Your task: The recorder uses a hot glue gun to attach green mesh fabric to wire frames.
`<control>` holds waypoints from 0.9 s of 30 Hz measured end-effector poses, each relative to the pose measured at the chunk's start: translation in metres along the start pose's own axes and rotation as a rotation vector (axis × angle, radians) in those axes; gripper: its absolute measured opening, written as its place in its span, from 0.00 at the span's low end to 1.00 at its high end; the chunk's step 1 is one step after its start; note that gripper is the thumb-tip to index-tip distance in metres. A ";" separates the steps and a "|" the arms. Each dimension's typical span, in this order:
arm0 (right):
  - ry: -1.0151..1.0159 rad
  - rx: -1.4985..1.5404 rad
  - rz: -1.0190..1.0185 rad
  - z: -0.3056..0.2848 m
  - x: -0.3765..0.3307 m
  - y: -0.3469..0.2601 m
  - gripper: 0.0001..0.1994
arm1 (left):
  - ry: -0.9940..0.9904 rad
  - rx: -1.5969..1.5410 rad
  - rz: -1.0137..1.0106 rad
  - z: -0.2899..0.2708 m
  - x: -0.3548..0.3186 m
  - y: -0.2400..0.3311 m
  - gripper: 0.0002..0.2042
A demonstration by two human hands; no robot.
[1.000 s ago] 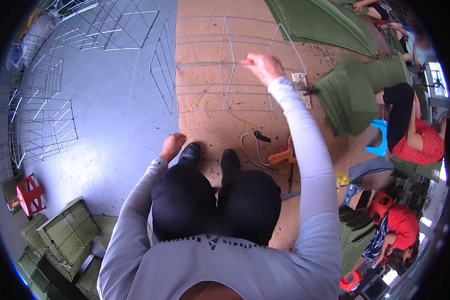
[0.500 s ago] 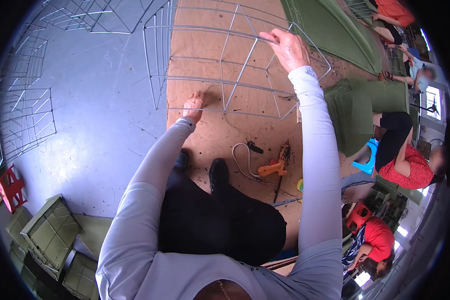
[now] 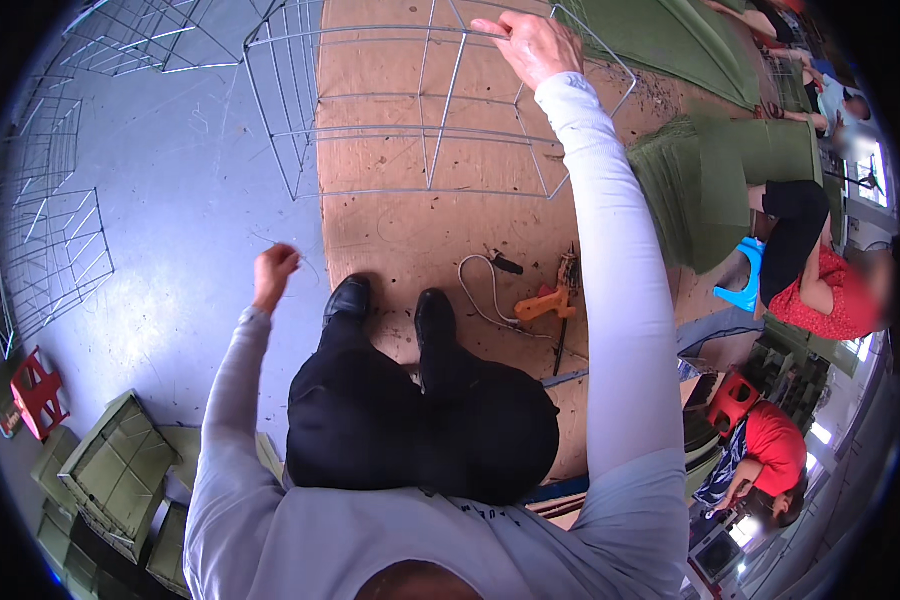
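Right hand (image 3: 532, 45) grip holds wire frame (image 3: 425, 110); left hand (image 3: 273, 275) pinches thin wire (image 3: 270, 240). One-handed support risks frame tipping.

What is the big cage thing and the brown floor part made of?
The cage frame looks like bare metal wire: thin, grey, shiny rods joined in a grid. The brown board under it looks like plywood or pressed wood, matte and scuffed.

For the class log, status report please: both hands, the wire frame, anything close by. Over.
Right hand gripping wire frame top edge. Left hand closed, low, off the frame. Orange tool and cable lying by the feet.
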State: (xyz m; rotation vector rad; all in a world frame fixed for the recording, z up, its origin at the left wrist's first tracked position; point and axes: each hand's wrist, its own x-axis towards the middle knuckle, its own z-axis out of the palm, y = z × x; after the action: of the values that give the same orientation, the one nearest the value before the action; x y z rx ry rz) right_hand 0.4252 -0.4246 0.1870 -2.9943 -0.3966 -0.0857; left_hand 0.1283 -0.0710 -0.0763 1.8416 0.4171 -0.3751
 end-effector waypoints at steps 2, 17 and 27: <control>0.075 -0.046 -0.056 0.006 0.000 0.001 0.23 | 0.081 0.062 -0.050 -0.043 -0.036 -0.005 0.06; 0.050 -0.047 0.019 0.013 -0.007 -0.004 0.25 | -0.428 0.769 0.524 0.172 0.025 0.085 0.37; -0.093 -0.070 0.052 -0.001 0.007 -0.012 0.23 | -0.641 0.412 0.675 0.309 0.032 0.034 0.27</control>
State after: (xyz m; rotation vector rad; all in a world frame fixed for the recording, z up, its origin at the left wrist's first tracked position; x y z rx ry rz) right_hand 0.4288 -0.4111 0.1901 -3.0835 -0.3313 0.0455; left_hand 0.1573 -0.3727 -0.1541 1.9937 -0.7542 -0.5711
